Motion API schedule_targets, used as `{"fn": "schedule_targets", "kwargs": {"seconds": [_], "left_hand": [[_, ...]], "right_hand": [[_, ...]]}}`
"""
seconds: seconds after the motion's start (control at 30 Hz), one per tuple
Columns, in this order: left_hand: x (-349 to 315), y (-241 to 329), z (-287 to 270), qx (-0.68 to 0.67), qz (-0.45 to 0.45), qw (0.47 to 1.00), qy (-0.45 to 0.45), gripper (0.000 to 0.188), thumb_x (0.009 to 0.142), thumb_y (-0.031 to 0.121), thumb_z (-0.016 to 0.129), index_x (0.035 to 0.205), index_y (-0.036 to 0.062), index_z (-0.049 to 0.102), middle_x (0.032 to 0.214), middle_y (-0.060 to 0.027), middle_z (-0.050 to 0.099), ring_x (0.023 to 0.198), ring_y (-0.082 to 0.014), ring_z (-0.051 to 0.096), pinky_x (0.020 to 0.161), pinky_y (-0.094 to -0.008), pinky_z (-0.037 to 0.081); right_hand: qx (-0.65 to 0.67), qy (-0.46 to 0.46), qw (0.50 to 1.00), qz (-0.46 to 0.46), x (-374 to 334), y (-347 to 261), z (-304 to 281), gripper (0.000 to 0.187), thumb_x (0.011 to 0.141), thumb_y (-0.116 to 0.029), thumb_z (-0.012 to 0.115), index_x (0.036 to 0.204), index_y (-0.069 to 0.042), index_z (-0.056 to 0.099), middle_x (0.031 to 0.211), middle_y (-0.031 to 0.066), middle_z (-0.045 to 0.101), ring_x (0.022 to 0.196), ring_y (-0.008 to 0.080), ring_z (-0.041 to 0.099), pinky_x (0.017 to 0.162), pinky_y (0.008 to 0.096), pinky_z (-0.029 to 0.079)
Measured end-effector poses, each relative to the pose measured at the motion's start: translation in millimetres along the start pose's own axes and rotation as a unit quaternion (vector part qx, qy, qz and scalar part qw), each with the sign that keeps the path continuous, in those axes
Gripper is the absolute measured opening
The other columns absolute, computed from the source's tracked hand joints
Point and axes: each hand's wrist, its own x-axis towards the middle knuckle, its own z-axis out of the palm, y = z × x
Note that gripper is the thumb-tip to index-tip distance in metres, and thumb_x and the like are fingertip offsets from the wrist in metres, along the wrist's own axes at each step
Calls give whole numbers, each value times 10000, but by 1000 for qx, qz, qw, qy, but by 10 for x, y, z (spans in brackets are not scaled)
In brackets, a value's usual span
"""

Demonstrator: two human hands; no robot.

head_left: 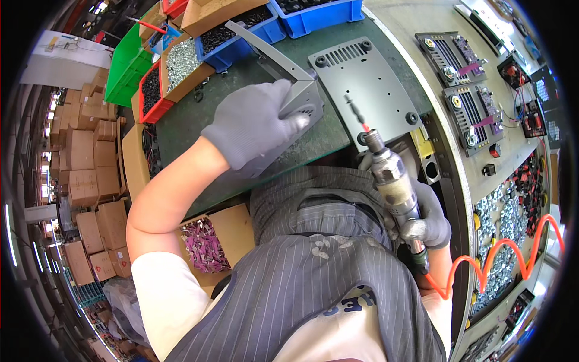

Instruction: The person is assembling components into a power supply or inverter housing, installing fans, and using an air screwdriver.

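Observation:
My left hand (250, 123), in a grey glove, grips the edge of a bent grey sheet-metal casing (309, 98), thumb on its near face. The casing stands tilted on the dark green mat, a long flange reaching up and left. In my gloved right hand (431, 220) is a pneumatic screwdriver (395, 187), its bit pointing up and away over the near edge of a flat grey metal plate (377, 84). That plate lies on the mat with slots at its far end and round black feet at its corners. An orange coiled air hose (482, 271) trails from the tool's lower end.
Blue bins (316, 18) of dark parts and a box of silver screws (181, 63) line the bench's far side. On the right bench are slotted assemblies (473, 117) and scattered hardware (500, 235). A carton of purple parts (205, 244) sits at lower left.

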Motion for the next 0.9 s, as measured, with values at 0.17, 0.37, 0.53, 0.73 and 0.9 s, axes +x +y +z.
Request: {"fn": "schedule_targets", "kwargs": {"seconds": [0.17, 0.37, 0.53, 0.73, 0.9], "left_hand": [[82, -17, -1, -85, -14, 995, -59, 354, 812, 351, 581, 947, 24, 591, 870, -197, 626, 843, -354, 602, 726, -425, 469], [75, -42, -2, -76, -17, 996, -54, 366, 825, 357, 568, 990, 31, 596, 866, -201, 631, 845, -364, 602, 735, -429, 472], [85, -72, 18, -105, -11, 993, -53, 337, 798, 281, 588, 983, 0, 574, 840, -215, 613, 807, -381, 590, 703, -428, 456], [117, -115, 45, -63, 52, 996, -25, 303, 779, 278, 579, 868, -9, 539, 766, -229, 578, 752, -404, 561, 660, -467, 432], [130, -132, 57, -63, 48, 997, -22, 308, 773, 281, 577, 847, -14, 532, 746, -238, 568, 744, -409, 557, 648, -473, 428]], "right_hand": [[-115, -33, 992, 40, 116, -39, 49, 713, 620, -295, 794, 1178, 37, 501, 861, 22, 568, 767, 94, 508, 707, 240, 431], [-149, -24, 988, -8, 296, -66, 48, 750, 649, -303, 793, 1238, 34, 474, 916, 29, 574, 821, 105, 520, 747, 261, 436], [-139, -53, 989, 1, 366, -164, 56, 738, 654, -267, 776, 1252, 35, 465, 913, 36, 570, 756, 94, 525, 672, 240, 444], [-159, -34, 986, 37, 369, -376, 108, 645, 666, -256, 779, 1179, 23, 505, 876, 31, 574, 734, 98, 528, 657, 252, 447], [-280, -30, 960, -2, 404, -471, 157, 582, 660, -243, 808, 1113, 6, 542, 816, 12, 567, 725, 100, 530, 657, 257, 449]]}}
